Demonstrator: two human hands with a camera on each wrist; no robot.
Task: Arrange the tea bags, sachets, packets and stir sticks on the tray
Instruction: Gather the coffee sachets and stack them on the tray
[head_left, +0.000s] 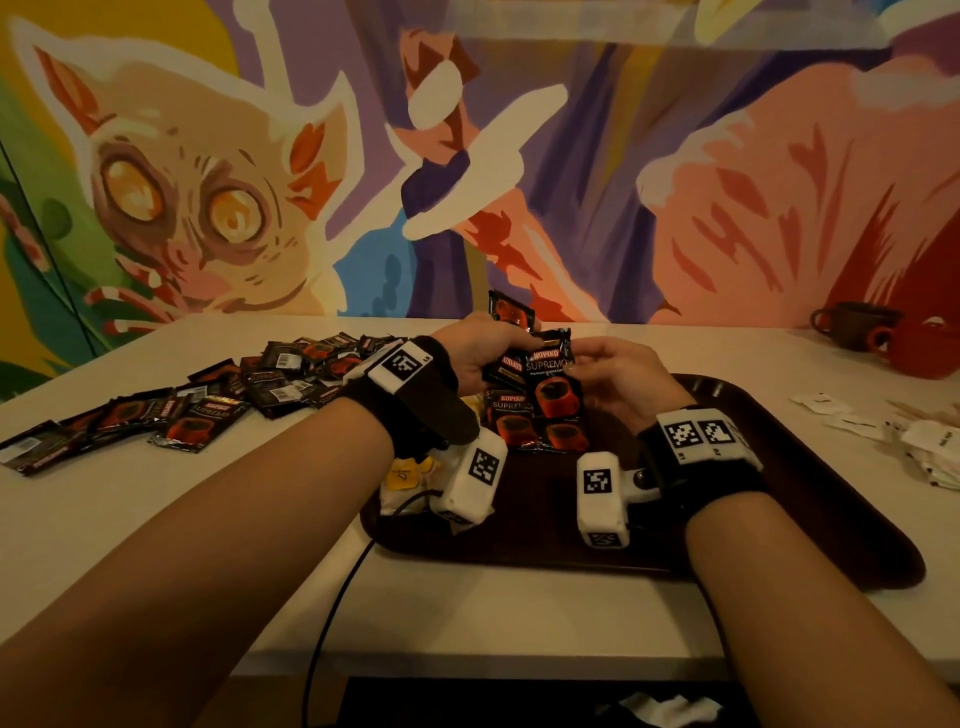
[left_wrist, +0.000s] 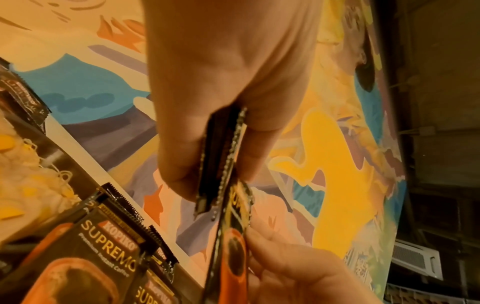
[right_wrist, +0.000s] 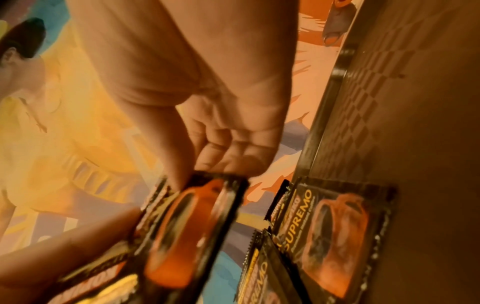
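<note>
1. two hands working: left hand (head_left: 485, 348) gripping spare kopiko coffee packets (head_left: 506, 332) as a ready supply.
2. right hand (head_left: 613, 371) pinching one kopiko supremo packet (head_left: 551, 374), lining it over the packet row (head_left: 535, 423) lying on the brown tray (head_left: 831, 467).

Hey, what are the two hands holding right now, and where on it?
Left hand grips several coffee packets by their upper ends; right hand pinches the front packet at its side edge.
</note>
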